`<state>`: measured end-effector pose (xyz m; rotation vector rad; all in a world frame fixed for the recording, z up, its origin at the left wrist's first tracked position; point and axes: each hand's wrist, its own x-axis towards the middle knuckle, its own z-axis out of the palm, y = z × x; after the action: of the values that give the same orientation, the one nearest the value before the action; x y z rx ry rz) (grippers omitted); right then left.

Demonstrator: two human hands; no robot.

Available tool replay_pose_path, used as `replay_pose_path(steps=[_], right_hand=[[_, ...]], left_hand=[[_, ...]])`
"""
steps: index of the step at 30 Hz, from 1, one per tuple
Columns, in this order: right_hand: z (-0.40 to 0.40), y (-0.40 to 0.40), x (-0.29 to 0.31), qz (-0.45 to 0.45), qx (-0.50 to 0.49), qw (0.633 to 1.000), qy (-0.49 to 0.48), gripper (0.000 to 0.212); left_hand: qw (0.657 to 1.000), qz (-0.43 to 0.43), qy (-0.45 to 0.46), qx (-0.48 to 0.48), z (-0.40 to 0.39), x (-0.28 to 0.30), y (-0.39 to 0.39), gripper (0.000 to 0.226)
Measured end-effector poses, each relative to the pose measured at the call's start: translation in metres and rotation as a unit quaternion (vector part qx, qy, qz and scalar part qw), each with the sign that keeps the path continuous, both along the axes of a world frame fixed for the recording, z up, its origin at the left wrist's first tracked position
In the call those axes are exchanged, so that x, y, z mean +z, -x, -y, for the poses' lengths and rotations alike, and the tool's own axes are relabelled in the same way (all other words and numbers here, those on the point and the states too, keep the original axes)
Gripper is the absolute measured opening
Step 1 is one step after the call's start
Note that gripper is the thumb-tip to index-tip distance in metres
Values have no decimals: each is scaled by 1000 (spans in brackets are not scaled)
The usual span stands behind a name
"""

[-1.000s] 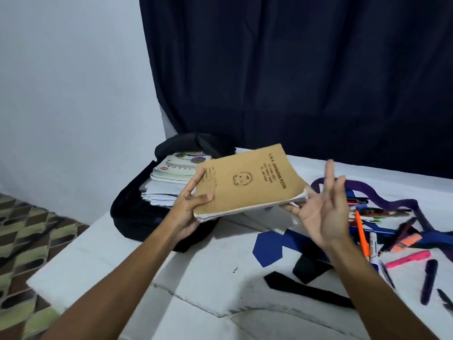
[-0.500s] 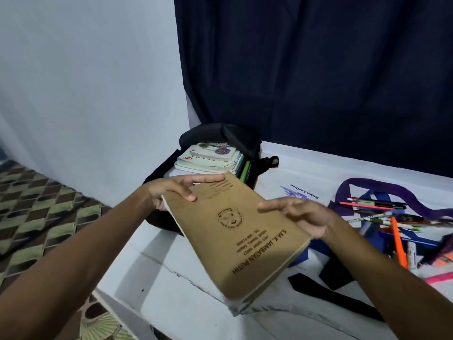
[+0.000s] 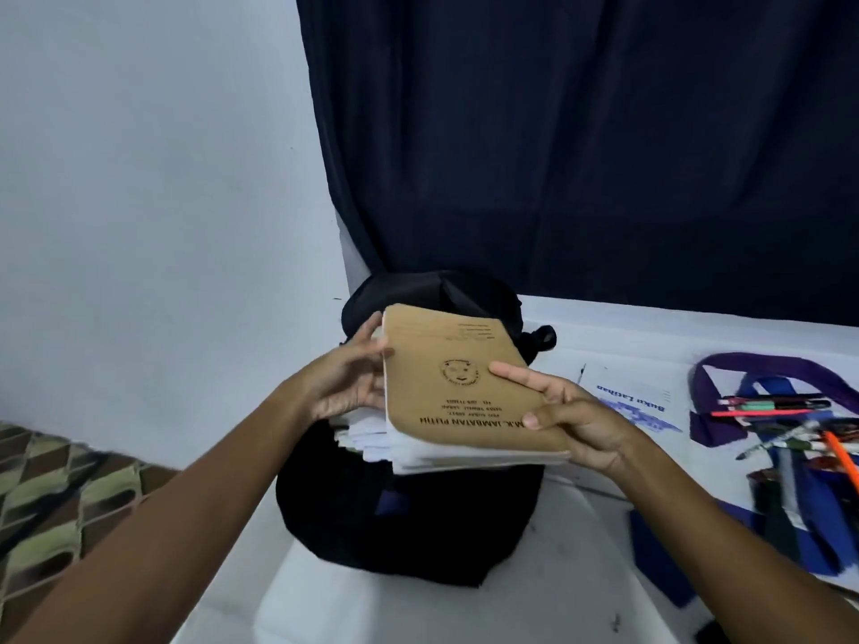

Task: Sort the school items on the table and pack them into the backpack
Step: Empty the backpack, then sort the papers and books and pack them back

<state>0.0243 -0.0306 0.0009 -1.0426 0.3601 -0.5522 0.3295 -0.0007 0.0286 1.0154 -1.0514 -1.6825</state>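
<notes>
A brown-covered book (image 3: 446,378) with black print lies on top of a stack of white-edged books (image 3: 418,450) over the open black backpack (image 3: 409,522) at the table's left end. My left hand (image 3: 346,383) grips the book's left edge, thumb on the cover. My right hand (image 3: 564,413) pinches its right edge, fingers on top. The books lower in the stack are mostly hidden under the brown one.
To the right on the white table (image 3: 576,564) lie a white booklet with blue print (image 3: 634,406), a purple strap (image 3: 771,369), a blue pouch and several pens and markers (image 3: 771,404), one orange (image 3: 841,457). A dark curtain (image 3: 581,146) hangs behind; patterned floor at left.
Both hands turned the brown book around and carried it left from above the table onto the stack in the backpack. The view shifted left toward the bag.
</notes>
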Motion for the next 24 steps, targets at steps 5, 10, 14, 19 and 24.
replay_pose_path(steps=[5, 10, 14, 19, 24], right_hand=[[23, -42, -5, -65, -65, 995, -31, 110], [27, -56, 15, -92, -88, 991, -41, 75], [28, -71, 24, -89, -95, 990, -50, 72], [37, -85, 28, -123, -114, 984, -67, 63], [44, -83, 27, -168, -120, 977, -61, 72]], left_hand=[[995, 94, -24, 20, 4, -6, -2, 94], [993, 101, -49, 19, 13, -9, -19, 69], [995, 78, -53, 12, 21, -4, -36, 92], [994, 59, -94, -21, 38, -8, -49, 110], [976, 118, -117, -138, 72, -3, -59, 108]])
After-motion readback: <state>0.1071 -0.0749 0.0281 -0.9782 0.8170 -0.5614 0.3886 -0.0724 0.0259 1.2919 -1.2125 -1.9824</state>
